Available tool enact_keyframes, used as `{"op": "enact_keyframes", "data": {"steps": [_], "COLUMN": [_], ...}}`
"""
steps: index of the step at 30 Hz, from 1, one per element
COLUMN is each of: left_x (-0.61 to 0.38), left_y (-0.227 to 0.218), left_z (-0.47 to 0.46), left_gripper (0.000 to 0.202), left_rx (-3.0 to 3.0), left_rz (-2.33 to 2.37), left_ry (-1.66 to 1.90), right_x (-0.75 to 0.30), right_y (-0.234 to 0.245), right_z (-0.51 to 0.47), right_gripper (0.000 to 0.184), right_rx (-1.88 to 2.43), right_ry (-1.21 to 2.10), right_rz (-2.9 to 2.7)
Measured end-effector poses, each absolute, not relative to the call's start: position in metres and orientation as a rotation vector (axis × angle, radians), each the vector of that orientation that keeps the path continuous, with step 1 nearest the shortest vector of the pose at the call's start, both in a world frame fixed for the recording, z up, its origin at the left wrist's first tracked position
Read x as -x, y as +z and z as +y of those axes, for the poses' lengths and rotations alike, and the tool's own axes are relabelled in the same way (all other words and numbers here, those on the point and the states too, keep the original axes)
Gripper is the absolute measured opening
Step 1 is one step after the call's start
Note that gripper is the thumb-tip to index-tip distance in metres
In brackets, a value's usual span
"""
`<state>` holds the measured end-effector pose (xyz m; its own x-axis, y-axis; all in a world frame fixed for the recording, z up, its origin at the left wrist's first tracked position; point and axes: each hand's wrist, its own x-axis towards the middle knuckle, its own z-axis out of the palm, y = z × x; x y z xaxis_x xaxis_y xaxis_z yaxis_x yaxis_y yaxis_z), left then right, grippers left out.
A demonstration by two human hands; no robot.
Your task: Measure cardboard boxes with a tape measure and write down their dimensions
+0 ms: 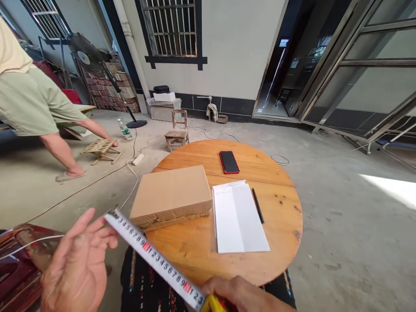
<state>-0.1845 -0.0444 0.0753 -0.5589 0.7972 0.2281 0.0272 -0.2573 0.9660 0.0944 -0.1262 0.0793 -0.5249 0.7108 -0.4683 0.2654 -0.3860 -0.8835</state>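
My right hand (247, 294) is closed around a yellow tape measure (212, 304) at the bottom of the view. Its white blade (154, 258) is pulled out and slants up to the left, above the table's near edge. At the blade's end is my left hand (81, 260), palm up with its fingers apart; whether a fingertip touches the end I cannot tell. Just beyond the blade a closed brown cardboard box (173, 190) lies flat on the round wooden table (279, 242). Right of the box are folded white paper (240, 221) and a black pen (258, 206).
A red-edged phone (229, 162) lies at the table's far side. Beyond stands a small wooden chair (177, 134). At left another person (39, 95) bends with a hand at a folding stool (102, 147), near a water bottle (124, 130) and a standing fan (87, 54). Cables cross the floor.
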Motion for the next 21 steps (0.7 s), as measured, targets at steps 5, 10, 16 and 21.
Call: {"op": "enact_keyframes", "data": {"steps": [5, 10, 16, 21], "left_x": [0.194, 0.166, 0.145, 0.153], "left_y": [0.076, 0.067, 0.059, 0.048], "left_z": [-0.044, -0.068, -0.082, -0.064], "left_gripper": [0.040, 0.048, 0.034, 0.053], "left_rx": [-0.777, -0.819, -1.938, -2.207], "left_rz": [1.504, 1.445, 1.567, 1.843], "left_ry": [1.750, 1.622, 1.385, 1.472], "right_x": [-0.098, -0.083, -0.057, -0.039], "right_y": [0.080, 0.095, 0.127, 0.141], "right_z": [-0.123, -0.114, -0.078, -0.011], "right_gripper": [0.043, 0.092, 0.063, 0.053], "right_rx": [1.402, 1.530, 1.182, 1.177], "right_ry": [1.663, 1.141, 0.647, 0.227], "right_rz": [-1.989, -2.118, -2.216, -2.292]}}
